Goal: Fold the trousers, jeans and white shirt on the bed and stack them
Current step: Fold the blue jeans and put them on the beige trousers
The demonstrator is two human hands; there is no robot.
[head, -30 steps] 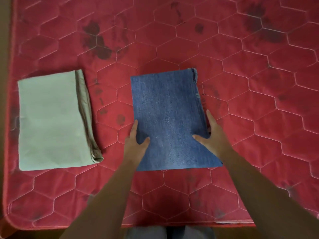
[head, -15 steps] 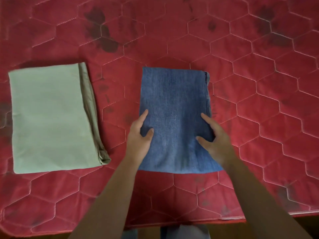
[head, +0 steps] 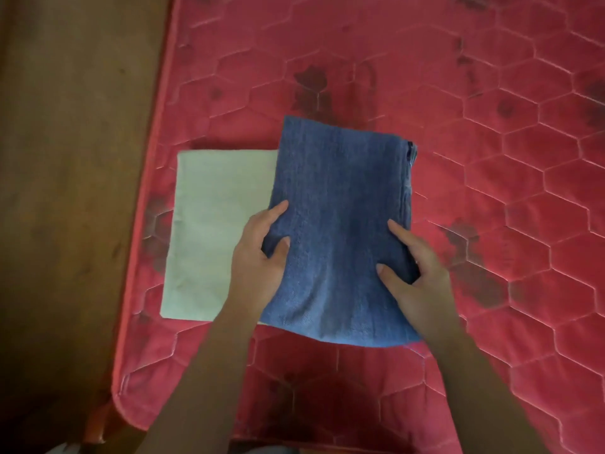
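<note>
The folded blue jeans (head: 340, 204) hang lifted above the bed, tilted, and cover the right part of the folded pale green trousers (head: 212, 231). My left hand (head: 262, 253) grips the jeans' left edge, thumb on top. My right hand (head: 415, 276) grips their right edge near the bottom, thumb on top as well. The pale green trousers lie flat near the mattress's left edge. No white shirt is in view.
The red quilted mattress (head: 458, 132) with dark stains fills the right and the middle. Its left edge (head: 154, 126) runs beside a brown wooden floor (head: 72, 158). The mattress's near corner (head: 127, 404) is at the bottom left.
Both hands have picked the jeans up off the mattress and carried them left, so they now overlap the pale green trousers. The view has swung left, showing the floor.
</note>
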